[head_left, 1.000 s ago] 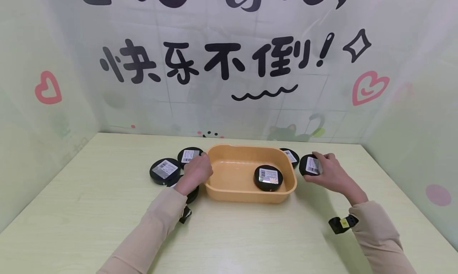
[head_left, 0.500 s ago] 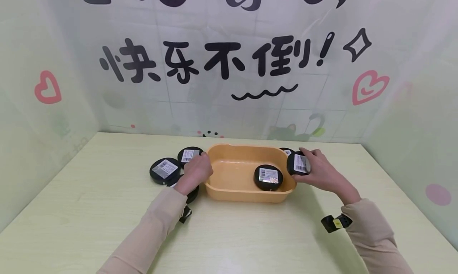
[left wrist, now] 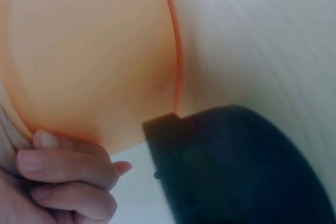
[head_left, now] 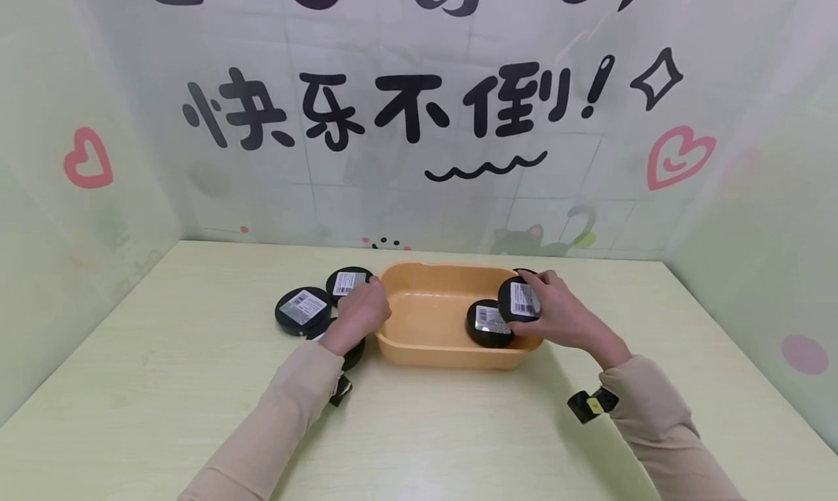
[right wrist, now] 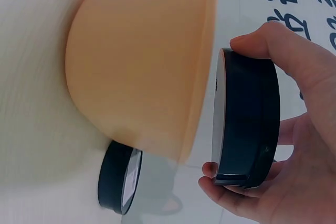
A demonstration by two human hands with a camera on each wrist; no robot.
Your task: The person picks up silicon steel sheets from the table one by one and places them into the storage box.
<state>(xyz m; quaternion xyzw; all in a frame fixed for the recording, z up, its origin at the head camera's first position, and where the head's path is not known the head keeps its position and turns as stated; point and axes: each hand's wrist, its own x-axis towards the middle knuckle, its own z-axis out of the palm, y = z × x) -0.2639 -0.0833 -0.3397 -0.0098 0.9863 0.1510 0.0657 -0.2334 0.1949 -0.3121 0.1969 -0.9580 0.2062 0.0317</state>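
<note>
My left hand [head_left: 358, 315] grips the left rim of an orange plastic basin [head_left: 425, 358]; in the left wrist view, its curled fingers [left wrist: 68, 163] lie at the rim. Between thumb and fingers, my right hand [head_left: 561, 315] holds a round black case [head_left: 519, 299] with a white barcode label, raised over the basin's right end. In the right wrist view, this held case [right wrist: 247, 119] shows its side, tilted up on edge. A similar case [head_left: 483, 329] lies in the basin, label up, partly covered by the held one.
Left of the basin lie three more black cases: one [head_left: 302, 310] outermost, one [head_left: 349, 281] behind, and one [head_left: 353, 353] partly under the left wrist. Another case [right wrist: 119, 177] sits outside the basin's right end, mostly hidden in the head view. A printed backdrop [head_left: 419, 210] stands behind the table.
My right hand has carried the held case leftward, from beside the basin to over its right end. The left hand has stayed at the rim.
</note>
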